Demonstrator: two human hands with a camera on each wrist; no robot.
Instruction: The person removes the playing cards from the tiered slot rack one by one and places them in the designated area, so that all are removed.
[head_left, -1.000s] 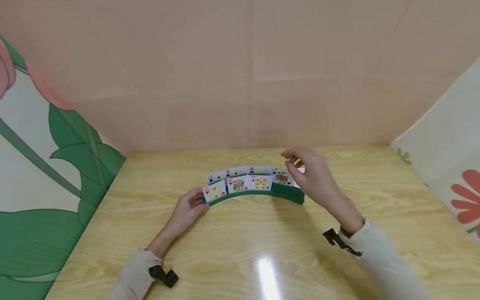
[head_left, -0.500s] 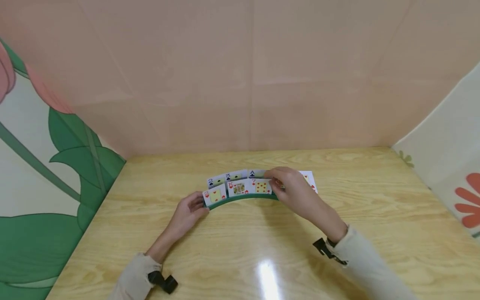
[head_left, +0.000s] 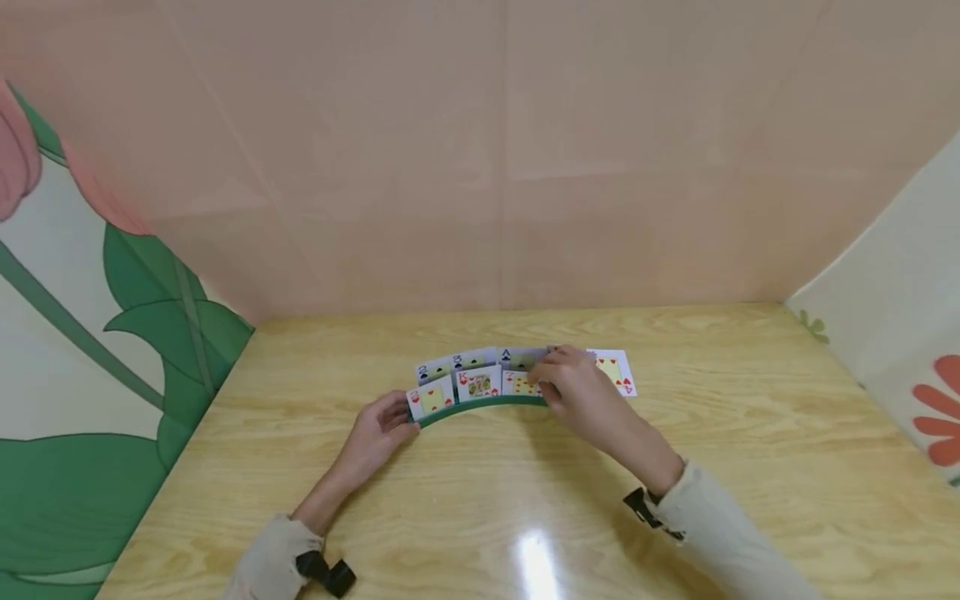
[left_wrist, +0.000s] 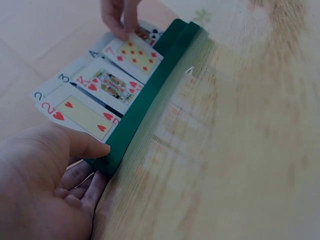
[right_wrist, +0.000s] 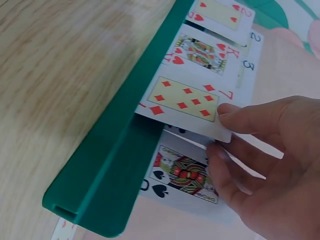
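A curved green card holder (head_left: 483, 402) stands on the wooden table with playing cards upright in two rows. At its left end my left hand (head_left: 375, 429) grips it, thumb on the front and fingers behind. In the front row are the two of hearts (left_wrist: 82, 112), the king of hearts (left_wrist: 107, 85) and the seven of diamonds (right_wrist: 185, 100). My right hand (head_left: 581, 396) pinches the seven by its upper edge, thumb on its face. Behind it, the jack of spades (right_wrist: 182, 172) sits in the back row, partly covered by the right fingers.
Beyond the holder's right end, a four of hearts (head_left: 618, 372) lies face up on the table (head_left: 450, 517). Black cards, including an ace (head_left: 517, 358), fill the back row's left and middle. A pinkish wall covering (head_left: 480, 208) rises behind the table.
My right hand has come down and left from above the holder's right end to the seven of diamonds and taken hold of it. The four of hearts has come into view. My left hand stays put.
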